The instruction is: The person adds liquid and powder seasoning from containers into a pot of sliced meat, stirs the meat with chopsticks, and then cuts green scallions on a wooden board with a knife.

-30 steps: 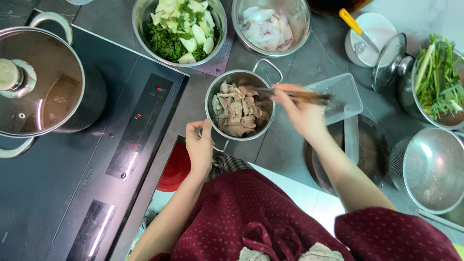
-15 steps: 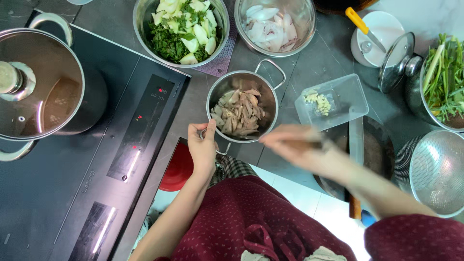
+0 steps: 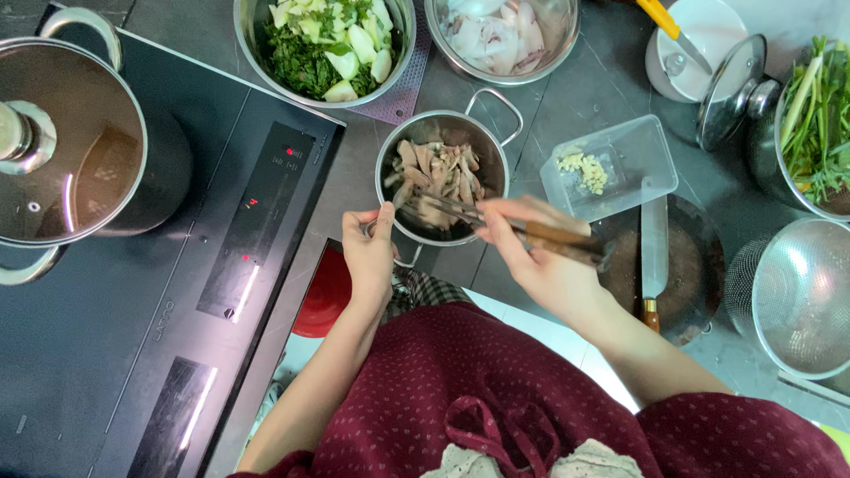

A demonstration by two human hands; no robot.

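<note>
Kitchen, dark stone counter (image 3: 567, 97), induction hob (image 3: 177, 292) set into its left part with a lidded stockpot (image 3: 80, 133) on it. Small steel pot (image 3: 443, 177) of sliced meat sits on the counter just right of the hob, straight ahead of the person.

Left hand (image 3: 370, 252) is on the pot's near rim, thumb and fingers pinching the rim or near handle; can't tell which. Right hand (image 3: 540, 257) is just right of the pot, grip closed around chopsticks (image 3: 505, 221). Their long axis runs right to left, nearly level, tips over the rim and into the meat. So the meat lies left of the right grip, along the stick axis. Right hand works, left only steadies.

Around it: bowl of greens (image 3: 323, 44) and bowl of pale seafood (image 3: 500, 35) behind the pot, clear tub (image 3: 620, 164) with minced garlic to the right, knife (image 3: 653, 248) lying across a dark round board (image 3: 691, 265), colander (image 3: 797, 292) far right.
</note>
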